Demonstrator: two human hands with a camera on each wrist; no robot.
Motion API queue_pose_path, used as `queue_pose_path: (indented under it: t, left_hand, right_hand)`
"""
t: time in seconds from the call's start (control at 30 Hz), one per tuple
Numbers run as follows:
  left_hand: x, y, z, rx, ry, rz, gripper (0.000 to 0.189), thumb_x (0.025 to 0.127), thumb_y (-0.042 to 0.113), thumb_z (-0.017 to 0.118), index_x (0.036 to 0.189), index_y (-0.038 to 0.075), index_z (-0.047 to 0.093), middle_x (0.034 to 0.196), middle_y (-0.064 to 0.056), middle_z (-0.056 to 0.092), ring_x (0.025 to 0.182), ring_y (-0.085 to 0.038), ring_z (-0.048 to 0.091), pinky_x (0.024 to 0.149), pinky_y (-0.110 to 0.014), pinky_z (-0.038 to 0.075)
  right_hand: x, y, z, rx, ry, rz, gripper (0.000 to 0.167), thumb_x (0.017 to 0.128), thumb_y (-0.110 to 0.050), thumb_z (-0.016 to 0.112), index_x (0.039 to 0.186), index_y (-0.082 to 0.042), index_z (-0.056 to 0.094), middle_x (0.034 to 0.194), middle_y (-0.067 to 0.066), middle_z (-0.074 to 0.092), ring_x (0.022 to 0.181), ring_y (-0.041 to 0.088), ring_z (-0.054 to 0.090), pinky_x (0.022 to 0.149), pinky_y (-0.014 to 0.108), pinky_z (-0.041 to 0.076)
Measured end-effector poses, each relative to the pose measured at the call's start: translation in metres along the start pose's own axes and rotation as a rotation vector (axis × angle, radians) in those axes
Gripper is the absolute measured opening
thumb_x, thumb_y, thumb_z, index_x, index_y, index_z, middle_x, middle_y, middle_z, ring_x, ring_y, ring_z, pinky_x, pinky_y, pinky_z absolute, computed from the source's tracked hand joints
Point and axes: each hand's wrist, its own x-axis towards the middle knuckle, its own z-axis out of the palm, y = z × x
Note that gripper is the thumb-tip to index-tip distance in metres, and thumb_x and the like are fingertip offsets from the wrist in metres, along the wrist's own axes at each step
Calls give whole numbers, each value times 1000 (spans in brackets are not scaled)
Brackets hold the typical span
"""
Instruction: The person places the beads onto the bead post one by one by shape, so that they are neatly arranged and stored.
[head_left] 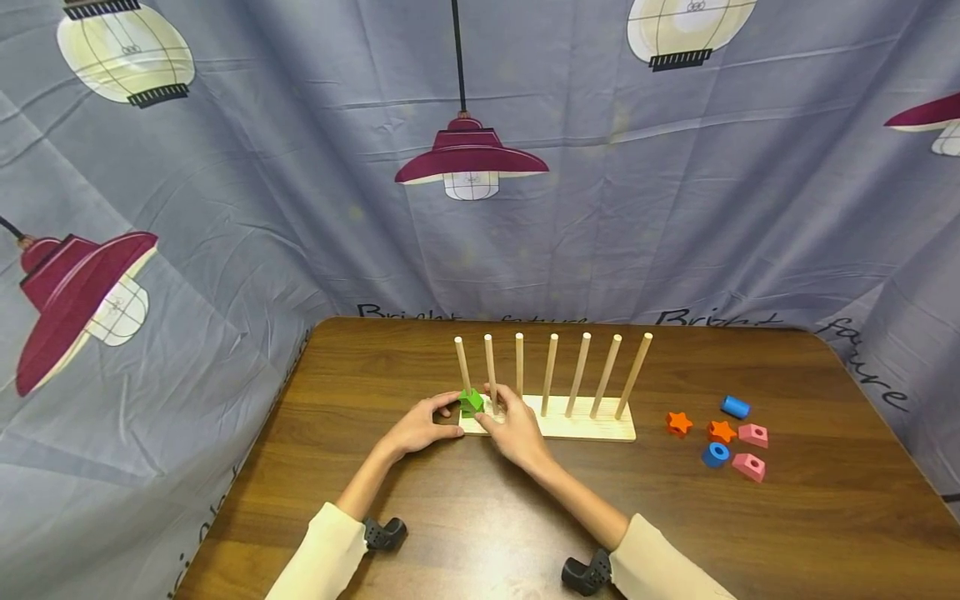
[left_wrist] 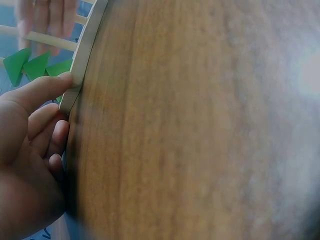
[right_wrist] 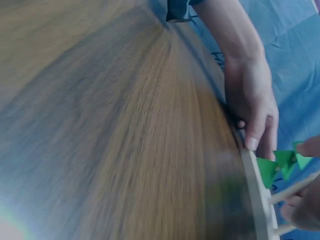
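Note:
A wooden peg rack (head_left: 570,427) with a row of upright pegs stands on the table. Several green triangular blocks (head_left: 471,403) are stacked on its leftmost peg, turned at differing angles; the left wrist view shows the green blocks (left_wrist: 36,66) more clearly. My left hand (head_left: 417,426) grips the rack's left end, thumb at the front edge and fingers bent round the end. My right hand (head_left: 516,429) is just right of the green stack, its thumb close to the blocks and its fingers reaching past the second peg. In the left wrist view the right fingers (left_wrist: 47,20) look straight and blurred.
On the table right of the rack lie two orange star blocks (head_left: 678,423), two blue cylinders (head_left: 736,407) and two pink blocks (head_left: 753,435), all loose. A grey patterned curtain (head_left: 570,250) hangs behind the table (head_left: 480,517). Both wrists carry black devices (head_left: 385,534).

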Motion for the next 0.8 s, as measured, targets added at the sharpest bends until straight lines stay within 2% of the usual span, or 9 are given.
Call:
queue_pose_path:
  t: [0.1,0.2,0.27,0.4,0.47,0.6,0.8]
  left_hand:
    - [1,0,0,-1,-2,-3,67,86,18,79,144,1,51,130,-14,57,108,-25,50,94,-44,39]
    - [1,0,0,-6,-5,-7,68,86,18,79,145,1,51,129,-14,57,109,-25,50,95,-45,39]
    - [0,0,0,-12,-10,-6,68,86,18,79,145,1,50,129,-13,56,109,-26,50,95,-46,38]
    - [1,-1,0,-9,-8,-8,69,86,18,79,146,1,49,124,-12,58,108,-26,50,95,-46,38]
    - [1,-1,1,-10,-5,-9,69,86,18,79,146,1,50,122,-11,58,108,-25,50,95,-45,38]
    - [2,-1,2,-10,-6,-9,69,86,19,79,146,1,50,124,-12,58,108,-25,50,96,-45,38]
    - [1,0,3,-14,-3,-20,68,86,18,79,145,1,50,127,-13,58,109,-25,50,96,-45,38]
  right_hand:
    - [-10,1,-15,-22,-75,30,54,90,-10,73,138,4,52,131,26,58,121,41,56,100,52,43]
    - [-19,6,-33,-8,-122,40,46,91,-6,71,134,3,57,129,24,60,115,38,61,95,45,48]
    - [-24,10,-46,-1,-134,29,39,91,-3,70,128,3,61,125,22,63,109,36,65,91,41,51]
    - [-33,18,-74,-14,-99,-28,29,92,-1,69,120,4,65,116,19,67,102,30,68,87,35,53]
    - [-38,22,-90,-5,-66,-69,27,91,2,69,118,7,66,113,21,68,100,31,68,87,34,53]
    - [-52,29,-127,-28,48,-94,25,91,3,69,116,8,66,111,22,68,99,28,68,85,27,53]
    - [-78,45,-187,-175,281,-63,25,92,-4,71,115,4,68,107,21,70,92,-5,61,79,10,46]
